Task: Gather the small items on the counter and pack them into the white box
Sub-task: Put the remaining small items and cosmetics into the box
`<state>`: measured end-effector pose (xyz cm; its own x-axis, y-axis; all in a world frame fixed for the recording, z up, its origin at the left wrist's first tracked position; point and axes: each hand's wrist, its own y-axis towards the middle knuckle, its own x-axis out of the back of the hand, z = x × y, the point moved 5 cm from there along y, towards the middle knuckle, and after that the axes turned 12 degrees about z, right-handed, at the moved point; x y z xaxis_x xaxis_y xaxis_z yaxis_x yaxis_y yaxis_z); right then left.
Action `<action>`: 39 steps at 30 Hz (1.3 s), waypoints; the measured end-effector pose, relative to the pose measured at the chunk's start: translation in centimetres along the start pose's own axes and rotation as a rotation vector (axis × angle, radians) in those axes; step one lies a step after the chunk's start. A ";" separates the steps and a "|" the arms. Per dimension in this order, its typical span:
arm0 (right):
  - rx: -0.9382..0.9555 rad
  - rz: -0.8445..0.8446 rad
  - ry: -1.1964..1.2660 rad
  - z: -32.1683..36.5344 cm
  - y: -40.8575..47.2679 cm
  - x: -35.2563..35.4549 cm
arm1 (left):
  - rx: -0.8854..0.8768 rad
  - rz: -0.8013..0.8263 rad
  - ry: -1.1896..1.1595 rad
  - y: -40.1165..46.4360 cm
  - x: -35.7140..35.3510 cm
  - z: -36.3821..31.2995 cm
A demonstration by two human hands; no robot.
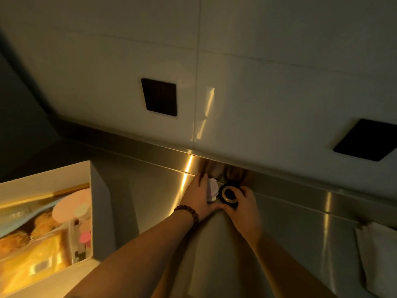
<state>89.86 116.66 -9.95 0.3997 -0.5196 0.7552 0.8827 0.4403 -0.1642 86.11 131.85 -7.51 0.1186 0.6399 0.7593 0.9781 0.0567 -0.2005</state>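
Note:
Both my hands reach to the back of the steel counter (pixel 150 190), against its raised rear lip. My left hand (pixel 196 195), with a bead bracelet on the wrist, is wrapped around a small white bottle-like item (pixel 212 188). Right beside it, my right hand (pixel 243 203) grips a black round item with a gold rim (pixel 228 193). The two items touch or nearly touch. The white box (pixel 91 203) stands open at the left, holding yellow and orange packets, a pink round item and other small things.
A white tiled wall (pixel 257 82) rises behind the counter with two dark square sockets (pixel 160 97). A folded white cloth (pixel 378 254) lies at the counter's right edge. The light is dim and warm.

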 end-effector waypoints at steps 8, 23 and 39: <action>-0.001 -0.076 0.033 0.0 -0.5 0.0 | 0.001 -0.111 0.030 0.5 0.2 0.9; 0.316 -0.047 0.242 20.4 -6.4 -1.7 | 0.094 -0.546 0.037 -17.2 17.6 5.1; 0.627 0.478 0.061 36.6 -11.3 -13.9 | 0.274 -0.224 0.088 -36.8 23.4 19.1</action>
<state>65.26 145.70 4.65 0.7294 -0.2010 0.6538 0.3147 0.9473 -0.0598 49.64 159.36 5.77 -0.0675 0.5203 0.8513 0.9008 0.3986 -0.1722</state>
